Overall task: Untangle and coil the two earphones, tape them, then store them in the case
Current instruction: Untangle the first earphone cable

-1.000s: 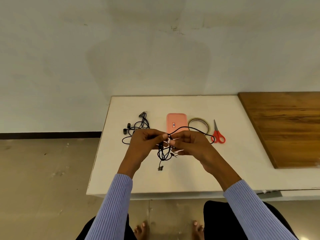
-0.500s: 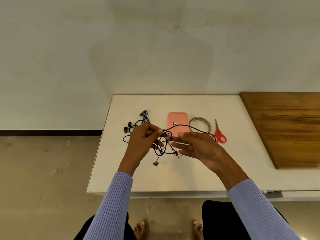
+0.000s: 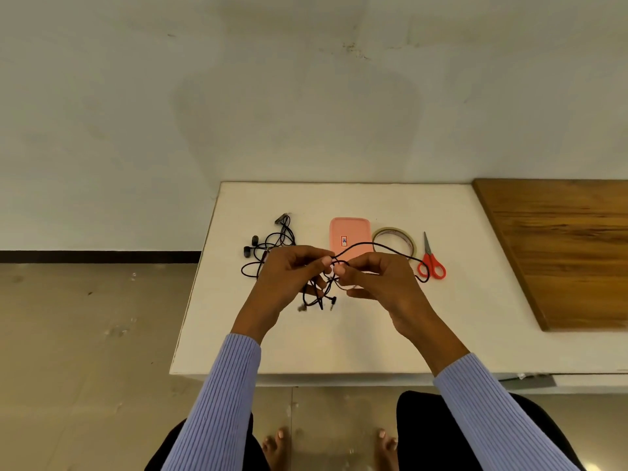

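From the head view, your left hand (image 3: pixel 289 280) and right hand (image 3: pixel 377 280) meet above the middle of the tabletop (image 3: pixel 373 341). The fingers of both are curled and pinch the tangled black earphone (image 3: pixel 321 294) at one knot between them. One strand arcs up and right over the pink case (image 3: pixel 350 234) toward the roll of tape (image 3: pixel 394 237); short loops and what look like small end pieces hang below your fingertips, too small to identify.

The second earphone (image 3: pixel 268 248) lies in a loose heap on the tabletop, just beyond your left hand. The red scissors (image 3: pixel 431 263) sit right of the tape, and a wooden board (image 3: pixel 560 249) lies at the far right.

This cord should handle as light, thin and limp, with no shape of its own. I'd judge hard pulling would tighten the knot, so hold close either side of the crossing and feed slack through. Avoid tugging at the ends, where the wire is probably weakest.
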Action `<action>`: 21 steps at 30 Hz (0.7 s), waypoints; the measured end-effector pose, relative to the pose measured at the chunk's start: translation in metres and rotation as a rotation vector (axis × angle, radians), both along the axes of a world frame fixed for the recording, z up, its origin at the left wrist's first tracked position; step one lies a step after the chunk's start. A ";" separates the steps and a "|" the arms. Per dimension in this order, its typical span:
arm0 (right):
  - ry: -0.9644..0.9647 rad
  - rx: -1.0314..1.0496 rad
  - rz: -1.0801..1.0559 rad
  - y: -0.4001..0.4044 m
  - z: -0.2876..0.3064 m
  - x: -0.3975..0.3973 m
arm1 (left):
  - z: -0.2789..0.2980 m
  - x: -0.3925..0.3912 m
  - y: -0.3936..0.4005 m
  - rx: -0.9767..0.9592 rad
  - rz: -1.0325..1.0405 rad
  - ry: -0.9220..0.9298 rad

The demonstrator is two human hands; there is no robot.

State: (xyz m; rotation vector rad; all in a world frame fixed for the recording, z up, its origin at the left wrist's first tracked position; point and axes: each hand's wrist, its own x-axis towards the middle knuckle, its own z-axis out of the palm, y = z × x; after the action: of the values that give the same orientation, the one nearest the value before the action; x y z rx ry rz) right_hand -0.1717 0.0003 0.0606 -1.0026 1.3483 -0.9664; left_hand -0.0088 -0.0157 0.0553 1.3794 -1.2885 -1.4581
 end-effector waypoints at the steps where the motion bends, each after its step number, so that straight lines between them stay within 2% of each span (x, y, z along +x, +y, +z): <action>1: 0.053 -0.020 -0.023 0.000 0.000 0.000 | 0.000 0.000 0.000 0.000 -0.011 -0.008; 5: 0.279 -0.130 -0.027 -0.003 -0.007 0.003 | 0.001 0.000 0.001 0.015 0.016 -0.014; 8: 0.344 -0.159 -0.003 -0.005 -0.010 0.002 | 0.002 0.001 0.000 0.029 0.087 0.005; 15: 0.112 0.077 0.127 -0.005 0.001 -0.013 | 0.002 0.005 -0.001 0.034 0.177 0.056; 18: 0.075 0.134 0.080 -0.006 -0.002 -0.011 | 0.001 0.005 -0.001 0.039 0.175 0.053; 21: 0.114 0.105 0.017 -0.006 -0.003 -0.009 | 0.000 0.004 -0.001 0.035 0.176 0.047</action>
State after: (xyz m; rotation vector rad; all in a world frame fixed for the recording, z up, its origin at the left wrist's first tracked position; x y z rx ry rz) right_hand -0.1807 -0.0054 0.0572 -0.9993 1.4672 -0.8276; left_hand -0.0044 -0.0171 0.0555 1.4350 -1.0876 -1.3904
